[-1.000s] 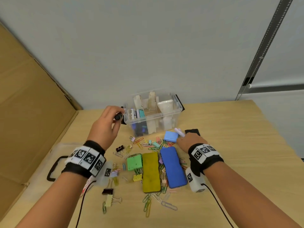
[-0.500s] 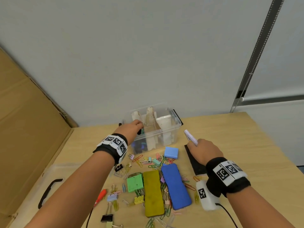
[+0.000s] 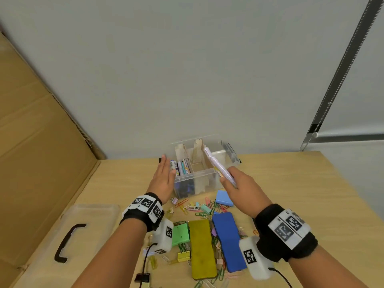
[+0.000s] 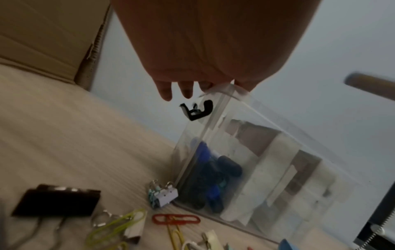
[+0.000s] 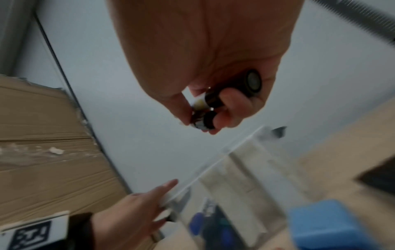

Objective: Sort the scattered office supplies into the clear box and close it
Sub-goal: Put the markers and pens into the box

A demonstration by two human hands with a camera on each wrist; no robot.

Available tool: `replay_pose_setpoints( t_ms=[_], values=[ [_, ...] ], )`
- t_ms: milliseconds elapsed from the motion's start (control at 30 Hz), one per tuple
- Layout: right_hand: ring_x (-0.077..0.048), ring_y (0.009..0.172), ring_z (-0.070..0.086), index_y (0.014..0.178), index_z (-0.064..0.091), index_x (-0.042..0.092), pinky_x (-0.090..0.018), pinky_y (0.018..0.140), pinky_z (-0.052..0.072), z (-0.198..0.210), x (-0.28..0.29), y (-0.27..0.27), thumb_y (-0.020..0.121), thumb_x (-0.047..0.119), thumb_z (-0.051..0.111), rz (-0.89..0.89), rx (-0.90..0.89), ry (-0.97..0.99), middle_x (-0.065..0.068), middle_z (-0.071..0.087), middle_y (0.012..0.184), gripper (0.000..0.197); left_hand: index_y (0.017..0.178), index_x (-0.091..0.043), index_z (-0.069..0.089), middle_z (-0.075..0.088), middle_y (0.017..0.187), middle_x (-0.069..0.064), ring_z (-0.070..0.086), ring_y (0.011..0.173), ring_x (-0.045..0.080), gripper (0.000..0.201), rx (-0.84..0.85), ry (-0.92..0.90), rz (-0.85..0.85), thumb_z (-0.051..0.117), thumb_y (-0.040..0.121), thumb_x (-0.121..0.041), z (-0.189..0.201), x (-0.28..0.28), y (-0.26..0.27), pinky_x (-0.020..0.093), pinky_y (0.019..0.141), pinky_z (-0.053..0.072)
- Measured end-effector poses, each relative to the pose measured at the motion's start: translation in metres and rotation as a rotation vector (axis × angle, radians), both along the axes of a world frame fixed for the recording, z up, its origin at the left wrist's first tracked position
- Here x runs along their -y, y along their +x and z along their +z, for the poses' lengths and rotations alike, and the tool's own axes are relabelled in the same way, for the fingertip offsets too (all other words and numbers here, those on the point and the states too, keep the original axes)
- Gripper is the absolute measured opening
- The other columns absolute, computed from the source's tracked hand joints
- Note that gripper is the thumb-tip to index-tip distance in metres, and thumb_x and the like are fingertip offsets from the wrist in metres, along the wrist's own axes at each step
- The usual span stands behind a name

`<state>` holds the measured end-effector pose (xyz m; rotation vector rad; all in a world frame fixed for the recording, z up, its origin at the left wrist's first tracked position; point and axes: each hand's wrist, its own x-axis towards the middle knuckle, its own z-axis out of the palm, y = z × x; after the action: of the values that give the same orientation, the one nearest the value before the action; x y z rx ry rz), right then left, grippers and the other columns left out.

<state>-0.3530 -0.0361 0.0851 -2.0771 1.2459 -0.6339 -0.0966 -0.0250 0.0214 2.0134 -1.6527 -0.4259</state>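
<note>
Black wristbands point(image 3: 145, 215) with white coded tags, cabled white cameras point(image 3: 256, 259).

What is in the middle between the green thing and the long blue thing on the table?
In the head view, a long yellow-olive pad lies between the green block and the long blue pad, with paper clips in the gap.

Blue eraser point(image 3: 228, 244), olive eraser point(image 3: 202, 249), green block point(image 3: 180, 234).

Left hand point(image 4: 213, 42) hovering over clear box point(image 4: 245, 169) corner, fingers point(image 4: 165, 91) hanging straight, holding nothing; blue items sitting inside box; white binder clip point(image 4: 163, 196) lying beside box wall; black clip point(image 4: 57, 201), red paperclip point(image 4: 176, 219) lying nearer camera
</note>
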Motion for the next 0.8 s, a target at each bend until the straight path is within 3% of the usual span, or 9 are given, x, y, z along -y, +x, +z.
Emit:
replay_pose_setpoints(
  t_ms=[133,300,400,533,667,733,800],
  values=[
    [-0.011,0.059,0.049,0.091,0.054,0.018,-0.019,0.048,0.029,0.014,0.018,0.063,0.097,0.031,0.047,0.043,-0.07,-0.038,0.003,0.051,0.068,0.016,0.152,-0.015,-0.001,-0.012,0.16,-0.002,-0.007,0.147,0.01,0.058,-0.029,0.02,-0.02,0.019,0.102,-0.038,-0.003,0.002,0.003,0.029,0.12,0.002],
    [-0.024,0.073,0.063,0.087,0.064,0.01,-0.031,0.063,0.052,0.002,0.051,0.133,0.093,0.037,0.05,-0.033,-0.337,-0.048,-0.006,0.062,0.077,0.031,0.152,-0.015,-0.003,-0.015,0.159,-0.001,-0.008,0.148,0.015,0.059,-0.037,0.066,-0.034,0.019,0.102,-0.039,-0.002,0.006,0.005,0.033,0.121,0.002],
    [-0.024,0.075,0.065,0.09,0.065,0.011,-0.033,0.068,0.055,-0.007,0.058,0.148,0.092,0.041,0.05,-0.088,-0.439,-0.073,-0.004,0.061,0.076,0.034,0.152,-0.017,-0.006,-0.017,0.159,-0.001,-0.007,0.148,0.018,0.06,-0.035,0.101,-0.034,0.017,0.102,-0.04,0.0,0.005,0.006,0.037,0.121,0.005],
    [-0.025,0.082,0.064,0.101,0.065,0.01,-0.031,0.072,0.051,-0.003,0.056,0.152,0.095,0.038,0.044,-0.11,-0.422,-0.091,-0.006,0.062,0.086,0.036,0.152,-0.019,-0.007,-0.018,0.159,-0.003,-0.006,0.148,0.019,0.059,-0.074,0.094,-0.033,0.018,0.102,-0.041,0.0,0.003,0.004,0.041,0.121,0.006],
    [-0.031,0.112,0.052,0.13,0.048,0.004,-0.036,0.094,0.044,0.005,0.049,0.147,0.097,0.021,0.042,-0.071,-0.23,-0.052,-0.015,0.046,0.128,0.038,0.152,-0.018,-0.005,-0.018,0.159,-0.002,-0.005,0.148,0.019,0.059,-0.081,0.074,-0.035,0.019,0.102,-0.039,-0.001,0.003,0.004,0.041,0.121,0.007],
    [-0.03,0.112,0.053,0.137,0.04,0.009,-0.035,0.093,0.043,0.007,0.05,0.148,0.094,0.015,0.046,-0.058,-0.226,-0.04,-0.015,0.043,0.132,0.043,0.152,-0.019,-0.005,-0.018,0.159,-0.004,-0.005,0.148,0.019,0.059,-0.105,0.065,-0.034,0.02,0.102,-0.04,-0.001,0.003,0.003,0.042,0.121,0.007],
    [-0.029,0.108,0.055,0.133,0.042,0.016,-0.035,0.09,0.046,0.006,0.052,0.153,0.09,0.009,0.053,-0.016,-0.3,-0.065,-0.013,0.049,0.126,0.044,0.152,-0.021,-0.006,-0.019,0.159,-0.006,-0.005,0.148,0.018,0.06,-0.125,0.07,-0.035,0.019,0.101,-0.042,-0.001,0.002,0.003,0.044,0.12,0.008]
  ],
)
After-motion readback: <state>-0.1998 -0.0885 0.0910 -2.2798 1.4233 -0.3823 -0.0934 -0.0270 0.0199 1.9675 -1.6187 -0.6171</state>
